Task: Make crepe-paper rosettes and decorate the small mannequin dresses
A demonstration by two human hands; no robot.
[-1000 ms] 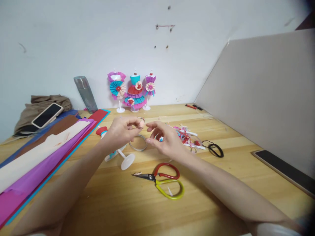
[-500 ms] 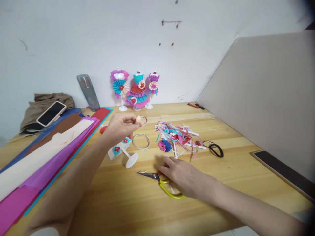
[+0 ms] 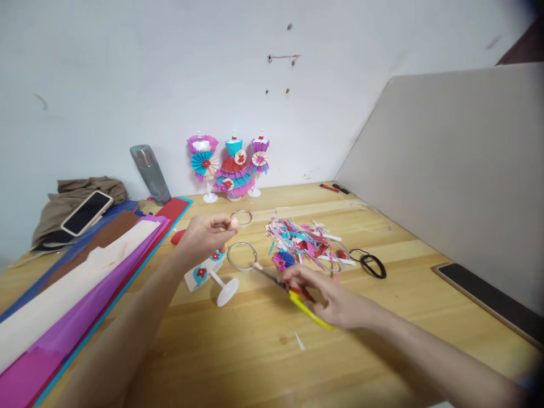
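Between the thumb and fingertips of my left hand [image 3: 206,237] is a small pale pink piece of paper [image 3: 233,223]. My right hand [image 3: 334,297] grips scissors [image 3: 312,313] with yellow and red handles, raised off the table, blades pointing left. A tiny pale scrap [image 3: 257,266] appears at the blade tips. Below my left hand, a white dress-form stand [image 3: 228,292] lies on its side, beside white paper bearing blue-and-red flowers [image 3: 200,273]. A metal ring [image 3: 242,268] lies between my hands, with another ring [image 3: 250,221] behind it.
Colourful paper scraps [image 3: 306,238] lie in a heap beyond my right hand. Paper sheets [image 3: 85,277] cover the left side. Three dressed miniature forms [image 3: 234,170] and a bottle [image 3: 151,175] stand at the wall. A black cord [image 3: 374,266] and a dark phone-like slab [image 3: 484,303] lie right.
My right hand has lifted the scissors off the table, uncovering a white paper sliver beneath. My left hand still pinches the pale piece. The camera view has tilted slightly upward.
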